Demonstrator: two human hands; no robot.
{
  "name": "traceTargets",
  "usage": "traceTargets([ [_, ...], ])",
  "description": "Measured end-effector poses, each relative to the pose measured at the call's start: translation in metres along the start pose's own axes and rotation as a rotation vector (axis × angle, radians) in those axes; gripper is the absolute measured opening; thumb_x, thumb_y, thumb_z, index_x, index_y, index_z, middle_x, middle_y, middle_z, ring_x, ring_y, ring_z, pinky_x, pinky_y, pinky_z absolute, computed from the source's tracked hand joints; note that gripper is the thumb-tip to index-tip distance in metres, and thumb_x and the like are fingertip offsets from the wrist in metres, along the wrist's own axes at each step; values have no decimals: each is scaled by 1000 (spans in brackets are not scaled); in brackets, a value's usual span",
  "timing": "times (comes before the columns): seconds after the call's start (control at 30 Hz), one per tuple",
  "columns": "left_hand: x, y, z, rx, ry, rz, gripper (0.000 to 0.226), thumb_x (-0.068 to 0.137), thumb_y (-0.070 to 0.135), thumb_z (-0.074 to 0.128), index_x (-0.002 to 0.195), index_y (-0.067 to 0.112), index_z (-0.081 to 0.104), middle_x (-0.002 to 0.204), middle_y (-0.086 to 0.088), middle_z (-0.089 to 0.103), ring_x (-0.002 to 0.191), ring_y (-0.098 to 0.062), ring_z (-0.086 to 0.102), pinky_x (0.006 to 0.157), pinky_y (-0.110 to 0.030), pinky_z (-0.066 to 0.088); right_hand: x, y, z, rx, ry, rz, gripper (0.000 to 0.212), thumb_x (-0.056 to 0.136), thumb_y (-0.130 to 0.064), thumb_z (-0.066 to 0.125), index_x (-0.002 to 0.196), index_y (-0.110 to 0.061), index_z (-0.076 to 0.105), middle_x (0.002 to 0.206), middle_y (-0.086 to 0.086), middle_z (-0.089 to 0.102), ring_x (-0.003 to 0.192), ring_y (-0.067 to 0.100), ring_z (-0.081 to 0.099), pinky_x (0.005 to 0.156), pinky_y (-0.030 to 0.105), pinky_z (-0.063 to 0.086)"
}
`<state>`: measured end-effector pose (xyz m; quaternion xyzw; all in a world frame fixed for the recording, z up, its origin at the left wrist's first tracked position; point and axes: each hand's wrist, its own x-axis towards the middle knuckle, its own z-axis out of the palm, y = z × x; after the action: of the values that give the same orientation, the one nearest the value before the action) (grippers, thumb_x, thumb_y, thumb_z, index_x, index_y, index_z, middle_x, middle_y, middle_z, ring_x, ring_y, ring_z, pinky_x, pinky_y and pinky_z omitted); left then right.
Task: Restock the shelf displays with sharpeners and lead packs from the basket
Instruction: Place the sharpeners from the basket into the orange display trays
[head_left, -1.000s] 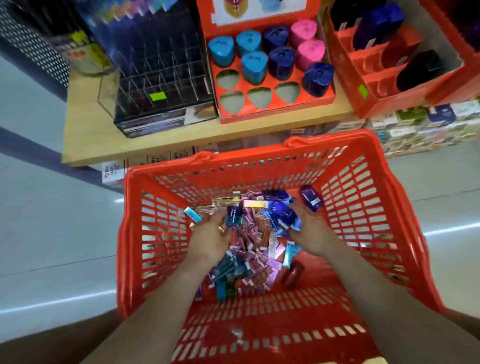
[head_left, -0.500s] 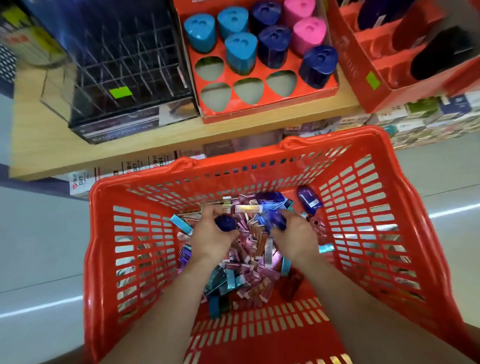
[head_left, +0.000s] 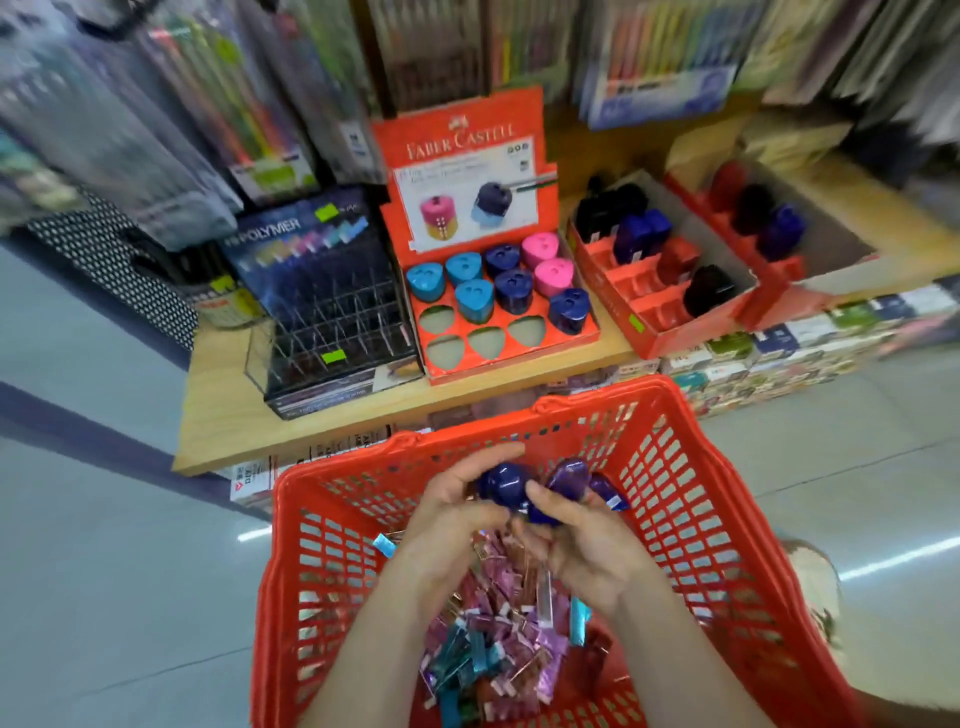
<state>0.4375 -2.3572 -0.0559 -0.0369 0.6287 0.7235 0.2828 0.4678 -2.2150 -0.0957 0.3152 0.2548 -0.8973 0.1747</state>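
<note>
Raised from the lead packs (head_left: 493, 629), my left hand (head_left: 457, 501) and right hand (head_left: 589, 543) grip blue sharpeners (head_left: 506, 486) above the basket (head_left: 597, 395), before the Faber-Castell tray (head_left: 519, 364) and Polymer rack (head_left: 332, 312)

Over the red basket (head_left: 613, 393) our left hand (head_left: 457, 501) and right hand (head_left: 589, 545) grip dark blue sharpeners (head_left: 506, 483) between them; lead packs (head_left: 493, 634) lie beneath. The Faber-Castell display (head_left: 467, 140) on the shelf (head_left: 223, 415) has empty holes.

Open path from basket rim (head_left: 597, 396) to sharpener display (head_left: 519, 359) — four vacant front sockets (head_left: 488, 343), upright sharpeners (head_left: 514, 291) just behind.
</note>
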Motion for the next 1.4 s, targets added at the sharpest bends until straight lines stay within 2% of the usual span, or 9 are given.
traceTargets([
  [0.13,-6,24,22,148,187,168,53,75,2,77,119,26,59,111,1,69,104,-12,64,85,-24,51,-17,-17,22,36,-98,-141,41,72,0,71,111,0,58,121,28,64,109,35,65,92,41,55],
  [0.2,-9,36,31,278,308,262,56,69,3,82,111,28,55,106,6,67,96,-1,64,79,-17,51,-25,-26,29,35,-107,-163,40,74,-7,71,111,-2,59,122,27,64,105,35,67,88,40,57],
  [0.33,-15,56,44,542,261,362,52,67,6,82,103,36,61,101,14,68,86,4,63,75,-13,51,-38,-41,37,-44,-70,-205,65,72,-35,74,122,4,59,118,23,67,105,32,65,90,40,52],
  [0.47,-11,65,51,685,243,464,61,65,16,85,113,45,60,112,19,56,101,2,59,85,-18,50,-38,-48,48,21,-115,-325,51,79,-20,68,123,5,59,120,24,66,109,34,64,93,44,50],
  [0.63,10,78,54,723,325,515,49,68,21,84,107,41,64,99,17,65,81,3,62,72,-17,53,-30,-59,55,34,-107,-356,45,79,-19,69,118,1,63,115,20,69,106,30,68,83,38,59],
  [0.8,64,94,38,807,430,494,46,70,23,81,111,34,62,101,12,65,77,4,59,75,-14,48,-18,-84,49,-185,156,-453,32,77,-32,73,98,-11,62,79,5,65,60,12,61,47,21,46],
  [0.97,118,95,28,1045,388,502,53,73,15,77,125,17,62,116,0,57,98,-11,57,88,-9,38,-10,-104,33,-74,89,-434,21,90,-20,63,109,-12,59,87,10,58,67,17,63,50,23,51],
  [1.13,136,86,28,1192,359,458,56,75,29,76,128,24,58,118,1,57,104,-18,58,90,-28,47,-6,-111,24,-116,57,-503,27,91,-1,59,117,-8,58,97,17,63,78,25,69,62,24,57],
  [1.4,141,83,29,1309,360,477,46,77,34,73,122,26,64,115,3,60,104,-16,59,90,-24,43,-6,-116,26,-77,104,-593,22,81,-3,65,100,-14,63,89,14,73,70,23,72,57,22,57],
])
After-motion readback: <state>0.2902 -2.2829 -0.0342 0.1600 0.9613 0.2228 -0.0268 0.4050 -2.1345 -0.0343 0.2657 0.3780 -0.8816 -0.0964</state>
